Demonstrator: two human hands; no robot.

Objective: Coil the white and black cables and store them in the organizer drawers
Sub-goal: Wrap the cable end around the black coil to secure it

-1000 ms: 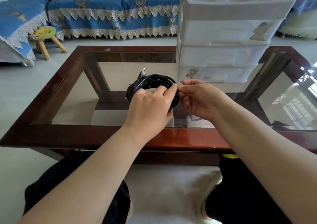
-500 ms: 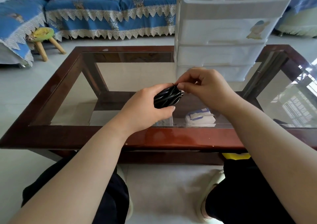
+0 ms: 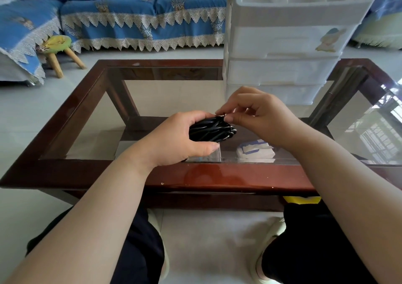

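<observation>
Black cable (image 3: 210,130), coiled into a tight bundle, lies with its long axis left to right above the glass bench (image 3: 217,175). Left hand (image 3: 174,141) grips it; right hand (image 3: 258,118) pinches its right end. White organizer (image 3: 282,44) stands behind, no writing legible.

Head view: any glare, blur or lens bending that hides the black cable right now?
Head view: the black cable is sharp in the left hand; window glare sits on the glass table at right, clear of the cable; wide-angle bending curves the white organizer, and the frame edges are soft.
</observation>
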